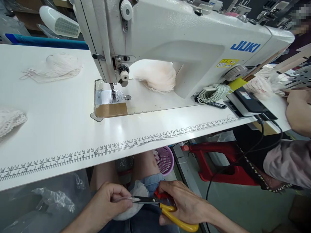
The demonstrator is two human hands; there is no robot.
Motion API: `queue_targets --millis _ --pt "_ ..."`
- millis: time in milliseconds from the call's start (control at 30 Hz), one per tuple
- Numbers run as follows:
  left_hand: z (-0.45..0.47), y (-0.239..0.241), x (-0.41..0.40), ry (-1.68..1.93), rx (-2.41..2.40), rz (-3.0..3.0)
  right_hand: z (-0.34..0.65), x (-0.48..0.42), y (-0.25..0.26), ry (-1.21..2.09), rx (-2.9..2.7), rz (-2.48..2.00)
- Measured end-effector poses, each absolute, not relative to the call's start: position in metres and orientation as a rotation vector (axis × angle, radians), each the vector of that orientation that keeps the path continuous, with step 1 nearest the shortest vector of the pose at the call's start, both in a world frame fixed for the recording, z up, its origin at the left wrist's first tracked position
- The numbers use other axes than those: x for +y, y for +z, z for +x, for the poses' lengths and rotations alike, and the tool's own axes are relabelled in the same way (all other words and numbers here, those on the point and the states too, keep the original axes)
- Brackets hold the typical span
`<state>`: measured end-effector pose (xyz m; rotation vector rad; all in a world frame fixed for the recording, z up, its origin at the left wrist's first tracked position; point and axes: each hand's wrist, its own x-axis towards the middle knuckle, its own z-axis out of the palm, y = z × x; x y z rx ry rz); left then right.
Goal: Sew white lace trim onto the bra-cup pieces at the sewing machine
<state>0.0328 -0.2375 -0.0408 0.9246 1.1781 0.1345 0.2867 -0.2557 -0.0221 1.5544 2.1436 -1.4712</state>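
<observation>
The scissors (170, 212) in my right hand (187, 204) have glossy yellow plastic loops and dark, matt metal blades; the pad (131, 212) pinched in my left hand (109, 200) looks like soft white cloth, matt and slightly fuzzy. I read the sewing machine (184, 42) as white enamelled metal with a fine pebbled sheen, its needle plate (105, 96) bright polished steel beside a dull brown paper-like patch (111, 110). The table (60, 129) is smooth white laminate, faintly glossy. The lace piece (54, 68) is open, rough-textured cloth. Below, a purple basket (166, 158) and red stool (213, 161) look like moulded plastic, the bag (48, 197) thin crinkled clear film, my shorts (152, 182) faded denim
</observation>
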Motion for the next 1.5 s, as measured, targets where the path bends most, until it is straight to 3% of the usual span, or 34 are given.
queue_targets --millis 1500 --pt "0.039 -0.034 -0.234 0.102 1.233 0.837 0.275 -0.258 -0.031 -1.194 2.279 1.569"
